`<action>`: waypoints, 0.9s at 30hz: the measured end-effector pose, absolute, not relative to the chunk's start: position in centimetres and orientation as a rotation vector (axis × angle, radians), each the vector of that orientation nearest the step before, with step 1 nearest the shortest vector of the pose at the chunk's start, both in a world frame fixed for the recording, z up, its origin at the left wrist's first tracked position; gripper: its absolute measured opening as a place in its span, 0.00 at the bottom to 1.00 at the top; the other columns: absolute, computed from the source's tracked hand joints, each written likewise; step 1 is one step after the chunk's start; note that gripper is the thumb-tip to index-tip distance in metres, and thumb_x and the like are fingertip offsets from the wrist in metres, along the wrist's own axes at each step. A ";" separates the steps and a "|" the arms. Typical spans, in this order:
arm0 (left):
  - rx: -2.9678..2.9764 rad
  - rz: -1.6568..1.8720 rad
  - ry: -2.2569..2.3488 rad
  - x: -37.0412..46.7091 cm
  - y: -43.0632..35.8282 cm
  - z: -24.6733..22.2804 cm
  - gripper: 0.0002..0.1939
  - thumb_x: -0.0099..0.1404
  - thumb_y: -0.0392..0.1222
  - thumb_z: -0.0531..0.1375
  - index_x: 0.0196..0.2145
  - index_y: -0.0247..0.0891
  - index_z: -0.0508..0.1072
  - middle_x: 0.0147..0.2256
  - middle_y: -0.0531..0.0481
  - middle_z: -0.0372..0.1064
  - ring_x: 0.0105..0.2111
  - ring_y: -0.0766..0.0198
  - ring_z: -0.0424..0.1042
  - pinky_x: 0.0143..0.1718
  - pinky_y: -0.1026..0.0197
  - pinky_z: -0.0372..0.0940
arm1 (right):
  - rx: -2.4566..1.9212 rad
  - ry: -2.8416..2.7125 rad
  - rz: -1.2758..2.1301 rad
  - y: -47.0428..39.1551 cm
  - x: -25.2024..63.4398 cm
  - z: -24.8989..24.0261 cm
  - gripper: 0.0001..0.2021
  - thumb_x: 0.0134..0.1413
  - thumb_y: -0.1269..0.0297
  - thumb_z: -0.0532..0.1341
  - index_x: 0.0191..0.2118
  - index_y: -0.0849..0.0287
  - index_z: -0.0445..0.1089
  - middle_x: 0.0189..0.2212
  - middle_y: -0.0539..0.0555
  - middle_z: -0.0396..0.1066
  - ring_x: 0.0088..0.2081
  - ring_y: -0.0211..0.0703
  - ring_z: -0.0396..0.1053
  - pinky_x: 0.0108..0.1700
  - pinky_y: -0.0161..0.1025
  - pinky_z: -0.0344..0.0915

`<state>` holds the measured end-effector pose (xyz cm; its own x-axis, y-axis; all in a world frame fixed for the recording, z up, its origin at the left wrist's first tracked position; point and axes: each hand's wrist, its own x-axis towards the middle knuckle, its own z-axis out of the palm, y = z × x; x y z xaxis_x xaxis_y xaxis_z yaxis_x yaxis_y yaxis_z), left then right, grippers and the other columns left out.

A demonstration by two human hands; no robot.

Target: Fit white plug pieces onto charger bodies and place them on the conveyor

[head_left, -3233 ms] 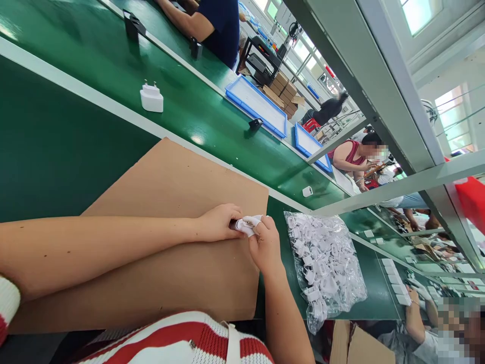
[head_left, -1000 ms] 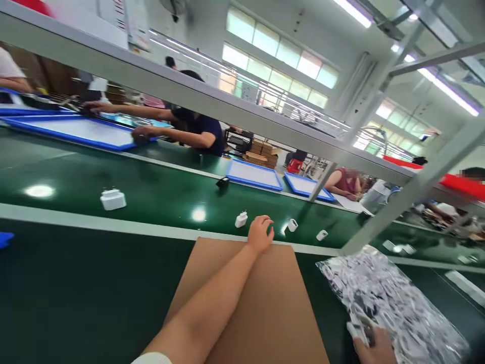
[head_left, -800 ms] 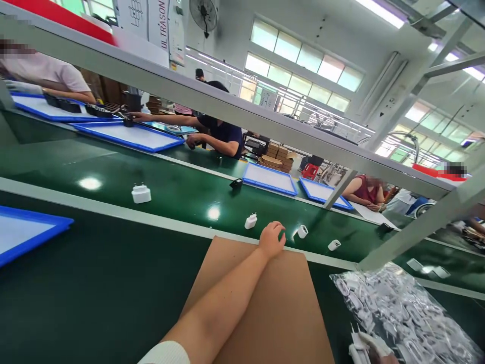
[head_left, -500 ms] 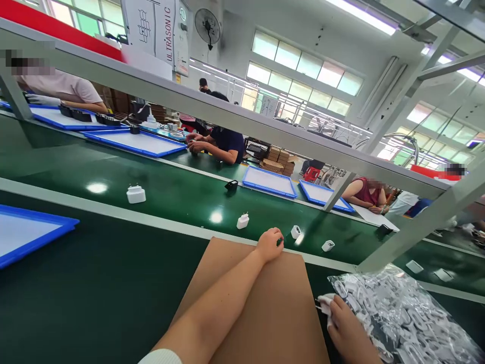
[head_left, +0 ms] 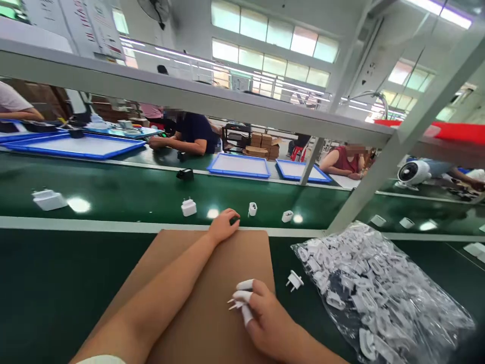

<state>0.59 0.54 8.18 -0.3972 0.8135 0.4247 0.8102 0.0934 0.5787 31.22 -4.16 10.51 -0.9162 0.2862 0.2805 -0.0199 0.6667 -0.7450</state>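
My right hand (head_left: 265, 313), with white finger cots on its fingertips, pinches a white two-pin plug piece (head_left: 237, 304) above the brown cardboard sheet (head_left: 212, 323). The two pins point left. My left hand (head_left: 224, 226) reaches to the far edge of the cardboard, beside the green belt (head_left: 125, 187). Its fingers are curved and apart, with nothing visible in them. Just beyond it on the belt are white charger plugs, one (head_left: 188, 207) to its left and one (head_left: 252, 209) to its right. Another plug piece (head_left: 294, 281) lies right of the cardboard.
A clear plastic bag (head_left: 373, 288) full of white plug parts lies on the right. A slanted metal post (head_left: 394, 151) rises behind it. More white chargers (head_left: 49, 199) and a black part (head_left: 185, 174) sit on the belt. Blue-framed trays (head_left: 238, 166) and co-workers (head_left: 197, 132) are across it.
My right hand has moved left from the bag's edge to above the cardboard, holding a plug piece. The view has turned to the right. My left hand stays by the belt.
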 end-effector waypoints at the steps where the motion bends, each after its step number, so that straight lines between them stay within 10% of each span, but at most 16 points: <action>1: 1.686 1.207 2.344 0.5 0.7 8.1 0.12 0.63 0.44 0.56 0.41 0.39 0.76 0.46 0.43 0.74 0.46 0.53 0.74 0.51 0.53 0.70 | -0.192 -2.544 1.109 -4.4 31.2 10.1 0.19 0.60 0.72 0.58 0.55 0.55 0.73 0.55 0.61 0.68 0.60 0.50 0.68 0.63 0.47 0.67; 7: 1.416 1.096 2.608 0.7 2.5 8.6 0.30 0.61 0.53 0.62 0.57 0.35 0.71 0.56 0.36 0.72 0.59 0.40 0.65 0.64 0.41 0.57 | -0.303 -2.508 1.157 -3.2 31.0 8.5 0.17 0.49 0.81 0.60 0.44 0.56 0.75 0.45 0.56 0.72 0.43 0.45 0.74 0.46 0.40 0.73; 11: 1.271 0.904 2.654 0.9 5.2 10.2 0.46 0.56 0.50 0.68 0.68 0.34 0.60 0.67 0.35 0.59 0.69 0.38 0.50 0.68 0.43 0.49 | -0.500 -2.029 1.557 -2.0 30.6 8.7 0.06 0.54 0.67 0.66 0.39 0.54 0.74 0.37 0.51 0.76 0.38 0.42 0.74 0.42 0.38 0.71; 16: 1.144 0.893 2.575 1.2 7.6 11.2 0.35 0.60 0.52 0.66 0.62 0.37 0.68 0.54 0.40 0.75 0.56 0.45 0.72 0.58 0.51 0.64 | -0.754 -1.540 1.897 -0.6 30.1 9.3 0.18 0.42 0.52 0.75 0.35 0.55 0.72 0.31 0.50 0.76 0.31 0.41 0.73 0.34 0.37 0.70; 27: 1.552 0.962 1.997 6.8 -3.2 11.7 0.39 0.64 0.58 0.59 0.67 0.37 0.63 0.54 0.44 0.75 0.49 0.53 0.75 0.52 0.57 0.70 | -0.732 -0.967 2.275 1.6 30.9 11.1 0.24 0.28 0.56 0.80 0.36 0.58 0.76 0.35 0.51 0.78 0.34 0.41 0.77 0.38 0.37 0.72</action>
